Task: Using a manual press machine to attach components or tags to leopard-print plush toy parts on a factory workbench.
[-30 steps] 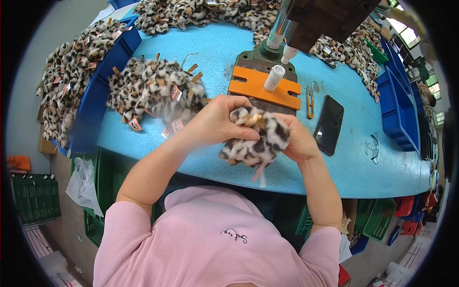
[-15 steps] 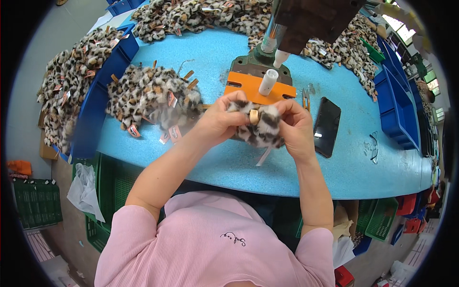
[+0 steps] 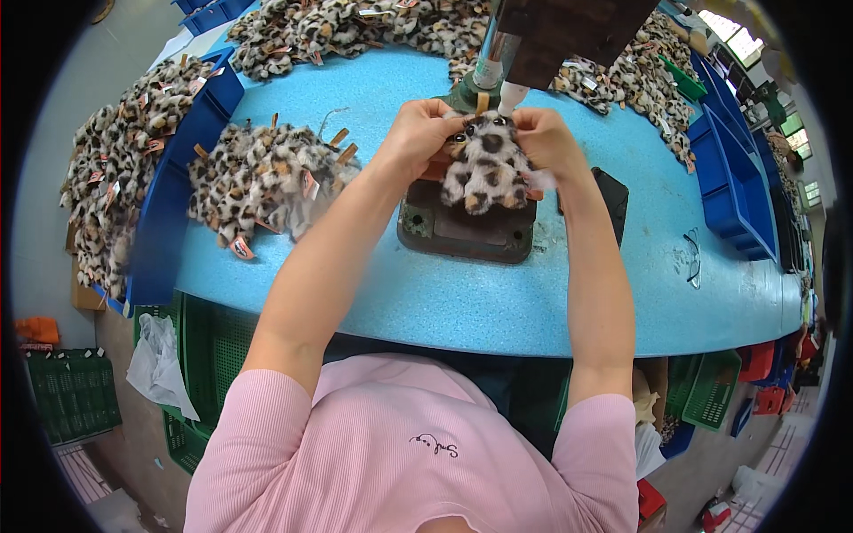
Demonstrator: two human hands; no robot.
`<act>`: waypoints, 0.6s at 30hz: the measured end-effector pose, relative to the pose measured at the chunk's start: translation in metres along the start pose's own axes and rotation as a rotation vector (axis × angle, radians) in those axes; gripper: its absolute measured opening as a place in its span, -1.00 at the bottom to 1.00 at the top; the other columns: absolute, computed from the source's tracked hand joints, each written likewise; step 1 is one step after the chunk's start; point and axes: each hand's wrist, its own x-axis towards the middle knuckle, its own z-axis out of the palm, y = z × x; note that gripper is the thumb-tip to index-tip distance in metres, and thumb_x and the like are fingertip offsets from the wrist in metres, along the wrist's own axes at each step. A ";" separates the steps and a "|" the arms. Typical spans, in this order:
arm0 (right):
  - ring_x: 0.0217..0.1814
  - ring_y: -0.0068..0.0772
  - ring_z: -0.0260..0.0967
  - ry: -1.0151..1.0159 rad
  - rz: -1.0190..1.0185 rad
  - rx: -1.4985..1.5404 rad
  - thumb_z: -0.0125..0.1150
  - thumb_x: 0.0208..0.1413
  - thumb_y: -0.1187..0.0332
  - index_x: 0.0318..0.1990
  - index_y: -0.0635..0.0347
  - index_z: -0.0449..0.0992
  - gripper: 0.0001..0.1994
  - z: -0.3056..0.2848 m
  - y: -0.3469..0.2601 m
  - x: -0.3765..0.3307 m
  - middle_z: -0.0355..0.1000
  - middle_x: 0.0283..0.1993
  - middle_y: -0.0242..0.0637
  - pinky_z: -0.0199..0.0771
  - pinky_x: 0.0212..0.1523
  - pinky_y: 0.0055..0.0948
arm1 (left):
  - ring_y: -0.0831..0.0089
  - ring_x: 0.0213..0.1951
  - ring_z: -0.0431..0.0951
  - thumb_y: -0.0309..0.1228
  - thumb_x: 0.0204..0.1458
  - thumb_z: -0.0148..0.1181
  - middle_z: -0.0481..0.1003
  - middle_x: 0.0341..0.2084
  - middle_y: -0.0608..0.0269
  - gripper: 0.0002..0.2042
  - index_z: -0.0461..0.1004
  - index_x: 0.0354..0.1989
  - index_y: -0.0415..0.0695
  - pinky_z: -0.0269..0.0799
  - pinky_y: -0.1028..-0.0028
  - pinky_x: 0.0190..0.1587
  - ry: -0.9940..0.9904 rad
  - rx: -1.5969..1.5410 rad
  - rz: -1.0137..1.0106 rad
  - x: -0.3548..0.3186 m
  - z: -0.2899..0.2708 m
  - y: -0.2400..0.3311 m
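A small spotted plush toy skin (image 3: 489,169) with black eyes and a tan loop on top hangs limp between my hands. Fingers of my left hand (image 3: 419,140) pinch its upper left edge, while my right hand (image 3: 544,142) grips the upper right edge. The plush is held up under the white tip (image 3: 513,96) of a bench press, in front of the press's dark green base (image 3: 466,233). Whether it touches the tip I cannot tell. The orange plate and white post of the press are hidden behind the toy and my hands.
The dark press head (image 3: 577,40) overhangs the blue table (image 3: 329,258). Spotted plush skins (image 3: 267,182) lie in a heap at left, beside a filled blue bin (image 3: 191,160). A phone (image 3: 610,200), eyeglasses (image 3: 692,259) and a blue tray (image 3: 730,191) are at right.
Both hands have carried the plush away from me, up to the press tip. It has turned so its eyes and spotted front show, and the orange plate is now covered.
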 end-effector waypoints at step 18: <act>-0.69 -0.68 0.18 -0.091 0.088 0.066 -0.01 -0.15 0.62 -0.61 0.21 0.35 -0.89 -0.003 0.009 -0.009 0.30 -0.65 -0.44 0.13 -0.73 -0.64 | 0.63 -0.38 0.42 -0.35 -0.06 0.11 0.42 -0.35 0.32 -0.70 0.37 -0.15 -0.19 0.39 0.61 -0.43 -0.233 0.278 0.211 -0.013 0.001 0.018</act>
